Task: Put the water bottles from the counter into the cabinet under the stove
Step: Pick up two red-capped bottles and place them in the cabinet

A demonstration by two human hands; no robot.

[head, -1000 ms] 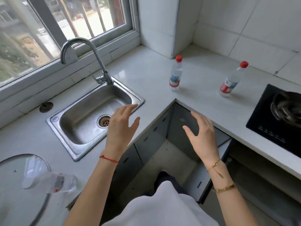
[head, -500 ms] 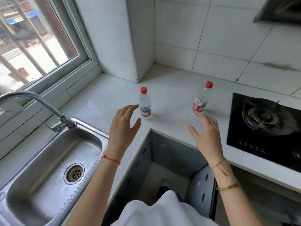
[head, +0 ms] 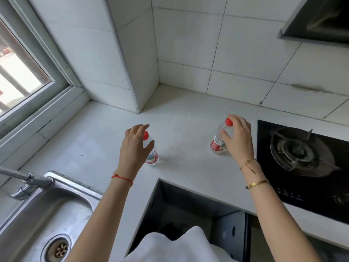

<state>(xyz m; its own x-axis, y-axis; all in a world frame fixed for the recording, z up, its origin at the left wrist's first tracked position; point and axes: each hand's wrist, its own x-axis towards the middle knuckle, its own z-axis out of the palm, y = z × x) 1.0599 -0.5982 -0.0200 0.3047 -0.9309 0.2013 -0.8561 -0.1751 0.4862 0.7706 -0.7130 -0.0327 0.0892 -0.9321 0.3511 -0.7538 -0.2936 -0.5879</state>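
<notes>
Gripping the clear red-capped plastic bottle (head: 217, 143) beside the black gas stove (head: 302, 157), the right hand (head: 238, 137) hides its shoulder; the left hand (head: 135, 146), fingers spread, half-covers the farther bottle (head: 153, 157) on the white worktop (head: 185, 120).

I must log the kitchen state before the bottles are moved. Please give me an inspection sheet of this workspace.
Surface: white counter, bare apart from the bottles.
Job's things: left bottle and right bottle, both upright, red caps; the cabinet under the stove cannot be made out.
Clutter: nothing seen.
Grippers: left hand open, curled around the left bottle, grip not closed; right hand wrapped on the right bottle's upper part.
Cables: nothing seen.
Surroundings: sink with faucet at left, gas stove at right, window, tiled wall.
</notes>
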